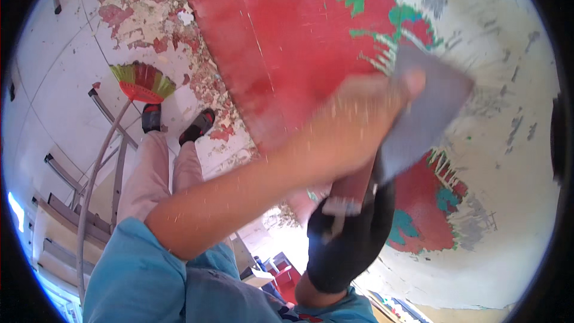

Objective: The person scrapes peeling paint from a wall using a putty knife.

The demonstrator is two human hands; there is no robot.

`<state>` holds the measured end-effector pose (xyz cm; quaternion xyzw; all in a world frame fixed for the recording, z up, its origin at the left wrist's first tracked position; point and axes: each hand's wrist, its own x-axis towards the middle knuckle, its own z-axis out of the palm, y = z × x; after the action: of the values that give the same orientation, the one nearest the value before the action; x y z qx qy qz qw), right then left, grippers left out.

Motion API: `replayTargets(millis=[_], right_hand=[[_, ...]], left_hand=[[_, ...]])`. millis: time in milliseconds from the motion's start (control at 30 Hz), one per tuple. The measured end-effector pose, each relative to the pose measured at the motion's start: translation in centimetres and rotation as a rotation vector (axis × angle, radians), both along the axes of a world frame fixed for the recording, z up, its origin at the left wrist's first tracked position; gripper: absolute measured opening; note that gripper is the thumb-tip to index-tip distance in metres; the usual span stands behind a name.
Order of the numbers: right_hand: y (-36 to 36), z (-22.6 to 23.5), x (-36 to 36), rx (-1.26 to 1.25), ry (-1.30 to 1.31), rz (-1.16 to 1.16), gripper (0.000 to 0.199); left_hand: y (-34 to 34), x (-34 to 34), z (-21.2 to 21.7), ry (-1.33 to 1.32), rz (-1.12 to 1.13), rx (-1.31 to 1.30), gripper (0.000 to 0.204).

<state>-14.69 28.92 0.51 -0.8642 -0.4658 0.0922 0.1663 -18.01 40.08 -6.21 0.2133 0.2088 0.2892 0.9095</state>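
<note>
My left hand [373,104], blurred by motion, is closed round a wide scraper [424,110] where its grey blade meets the brown handle. One fingertip presses on the blade. The blade lies against or just before a wall [269,36] of red paint, with green patches and whitish bared areas. Below the handle is my right forearm in a black covering [353,245]. My right hand is hidden behind the scraper and handle, so its fingers do not show.
Paint flakes [209,78] litter the white tiled floor along the wall's foot. A broom [143,84] with red and green bristles leans at the left, its long handle passing beside my legs. Chairs or desks with metal legs [66,173] stand at the far left.
</note>
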Motion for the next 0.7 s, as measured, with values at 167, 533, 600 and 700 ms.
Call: replayTargets(millis=[167,533,600,700], right_hand=[[-1.6,2.6,1.0,-0.263,-0.503,0.406,0.032],[1.5,3.6,0.8,-0.321,-0.296,0.361,0.033],[1.5,4.1,1.4,-0.351,-0.553,0.526,0.027],[1.1,5.0,1.4,-0.321,-0.593,0.608,0.025]], left_hand=[[-0.6,1.1,0.4,-0.052,-0.095,-0.105,0.059],[-0.9,1.6,1.8,-0.11,0.006,-0.139,0.06],[-0.2,0.9,2.0,0.026,-0.073,-0.085,0.06],[0.2,0.4,1.5,-0.252,0.01,-0.366,0.059]])
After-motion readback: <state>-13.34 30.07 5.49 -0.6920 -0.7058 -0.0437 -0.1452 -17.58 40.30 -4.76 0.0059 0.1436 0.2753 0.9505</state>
